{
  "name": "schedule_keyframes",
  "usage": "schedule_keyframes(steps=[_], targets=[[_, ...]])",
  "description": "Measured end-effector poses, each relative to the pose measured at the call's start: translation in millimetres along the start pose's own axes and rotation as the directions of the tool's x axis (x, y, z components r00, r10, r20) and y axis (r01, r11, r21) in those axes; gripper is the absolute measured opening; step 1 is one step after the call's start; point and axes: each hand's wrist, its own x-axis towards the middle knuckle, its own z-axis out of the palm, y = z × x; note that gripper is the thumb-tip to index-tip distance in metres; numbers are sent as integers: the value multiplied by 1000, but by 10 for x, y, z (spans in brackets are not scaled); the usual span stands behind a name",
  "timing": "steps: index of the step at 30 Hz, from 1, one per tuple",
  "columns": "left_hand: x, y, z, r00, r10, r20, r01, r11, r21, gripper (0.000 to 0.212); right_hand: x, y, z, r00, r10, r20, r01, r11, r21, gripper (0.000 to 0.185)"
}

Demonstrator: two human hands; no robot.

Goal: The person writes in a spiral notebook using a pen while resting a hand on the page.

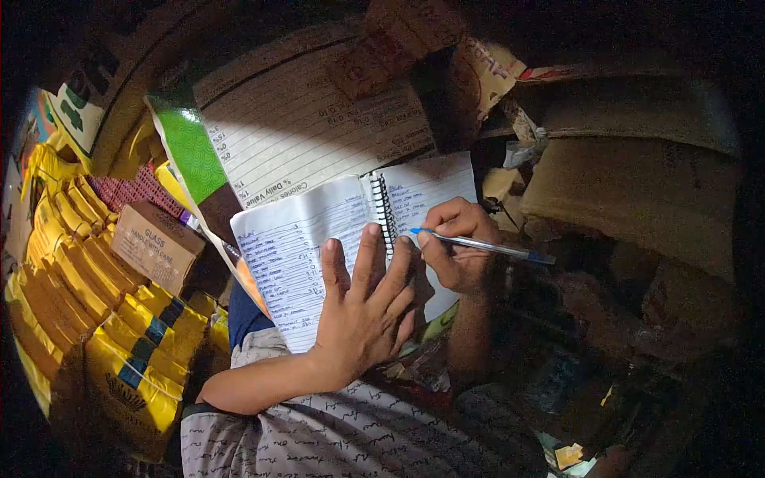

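A spiral-bound notebook (287,239) lies spread before me, with handwritten lists in blue ink on both pages. Beneath it is a large printed sack or sheet (251,140) with a nutrition table and a green band. My left hand (364,305) rests flat across the left page and the spiral binding, fingers spread. In my right hand (460,242) is a clear ballpoint pen (478,241) with a blue tip, held over the right page. The pen's tip is at the handwritten list near the binding; whether it touches the paper is hard to tell.
At left stand several rows of yellow plastic-wrapped packs (77,263). Beside them is a brown cardboard box (156,246) with a glass-handling notice. Large cardboard cartons (627,185) stand on the right. Scraps of paper (569,457) lie at the bottom right in shadow.
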Motion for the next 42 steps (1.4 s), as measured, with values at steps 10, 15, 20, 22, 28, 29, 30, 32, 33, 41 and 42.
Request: schedule_keyframes(steps=[10, 15, 20, 22, 28, 29, 30, 32, 33, 41, 42], targets=[[-9, 6, -20, 998, 1, 59, -1, 1000, -8, 38, -64, -64, 107, 953, 253, -163, -191, 926, 325, 22], [-14, -1, -9, 1000, 2, 9, -2, 1000, -16, 37, -67, -15, 50, 994, 97, -47, -89, 986, 139, 26], [8, 3, -23, 999, 1, 32, -1, 1000, 3, 37, -46, -11, 57, 995, 80, -58, -74, 993, 90, 26], [-1, 2, -9, 1000, -3, -5, 3, 1000, -11, 37, -64, -16, 55, 995, 82, -61, -76, 994, 84, 26], [14, 10, -33, 999, 6, 36, -7, 1000, 2, 40, -77, -2, 31, 998, 38, -53, -34, 997, 62, 24], [-6, 24, -23, 999, 7, 38, -7, 1000, -1, 40, -103, -13, 43, 995, 73, -69, -66, 993, 94, 24], [-10, 6, -10, 1000, 4, 29, -3, 1000, -16, 40, -87, 0, 63, 992, 99, -83, -88, 988, 126, 24], [10, -23, 3, 1000, 0, 16, 1, 1000, -28, 40, -82, -25, 81, 985, 138, -102, -115, 972, 206, 24], [11, -12, -2, 1000, 8, 20, -8, 1000, -18, 40, -102, -53, 78, 974, 191, -121, -151, 947, 284, 23], [11, 3, -39, 999, 9, 47, -9, 1000, 4, 39, -90, -50, 102, 969, 184, -164, -144, 962, 231, 22], [6, 2, -37, 999, 8, 48, -8, 1000, 6, 39, -107, -58, 110, 961, 211, -178, -158, 949, 275, 22]])
